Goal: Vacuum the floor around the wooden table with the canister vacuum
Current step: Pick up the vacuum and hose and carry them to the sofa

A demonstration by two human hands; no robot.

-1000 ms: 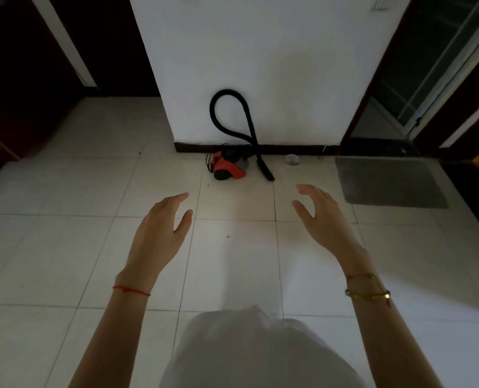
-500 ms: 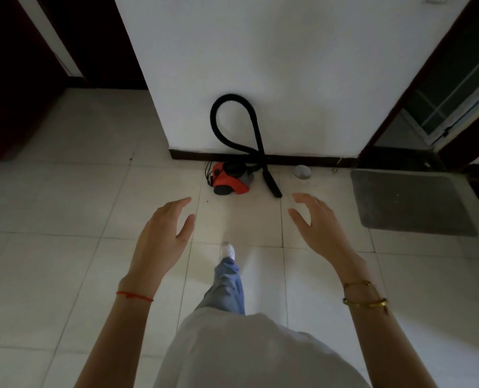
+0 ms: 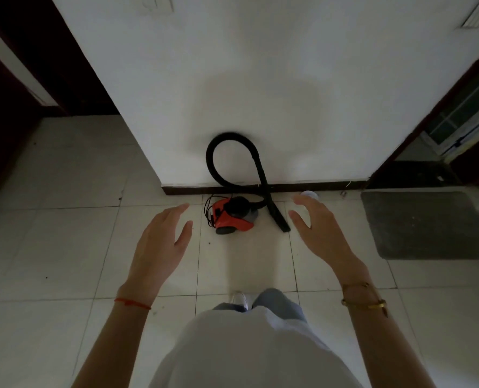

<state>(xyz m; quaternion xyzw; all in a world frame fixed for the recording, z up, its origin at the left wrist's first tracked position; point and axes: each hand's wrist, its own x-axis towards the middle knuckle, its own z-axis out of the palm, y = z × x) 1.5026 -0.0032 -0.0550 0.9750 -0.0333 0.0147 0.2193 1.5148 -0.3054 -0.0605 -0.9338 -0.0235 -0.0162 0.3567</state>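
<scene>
Head view. Your left hand [image 3: 159, 247] and right hand [image 3: 321, 233] hang apart, fingers spread, holding nothing. The small orange-and-black canister vacuum [image 3: 232, 217] sits on the pale tiled floor [image 3: 64, 247] at the far wall, between them. Take the looped black hose [image 3: 234, 161] near its nozzle [image 3: 280, 219]. A black cord [image 3: 208, 211] trails left; a grey mat [image 3: 428, 225] lies right. No wooden table shows.

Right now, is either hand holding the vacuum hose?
No, both the left hand and right hand hover open and empty, short of the hose.
</scene>
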